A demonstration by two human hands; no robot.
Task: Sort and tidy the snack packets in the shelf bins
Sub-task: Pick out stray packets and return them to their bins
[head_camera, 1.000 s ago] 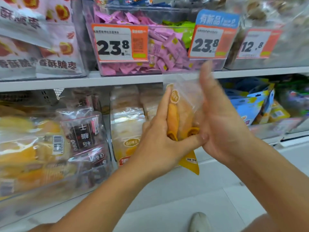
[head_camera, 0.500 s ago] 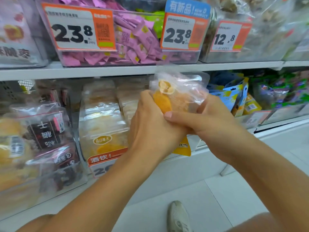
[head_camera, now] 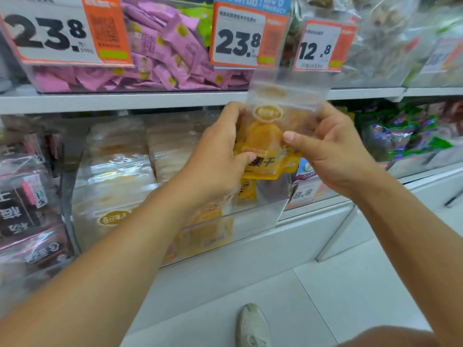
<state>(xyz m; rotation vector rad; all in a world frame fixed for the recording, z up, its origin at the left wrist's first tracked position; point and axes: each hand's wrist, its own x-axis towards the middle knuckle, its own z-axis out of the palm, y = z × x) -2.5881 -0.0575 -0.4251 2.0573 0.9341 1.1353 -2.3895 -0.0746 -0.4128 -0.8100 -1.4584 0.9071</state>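
Blurred dark packs [head_camera: 27, 204] cut off at frame left. Left hand [head_camera: 220, 156] gripping mango packet [head_camera: 270, 136] at frame centre, before the shelf [head_camera: 125, 101]; right hand [head_camera: 328, 146] pinching its other edge. Packet top clear, smeared; lower print partly hidden by thumbs.

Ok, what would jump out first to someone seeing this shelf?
Both hands, left hand and right hand, hold a clear yellow snack packet upright, centre frame. Above it, big price tags front a bin of pink packets on the upper shelf.
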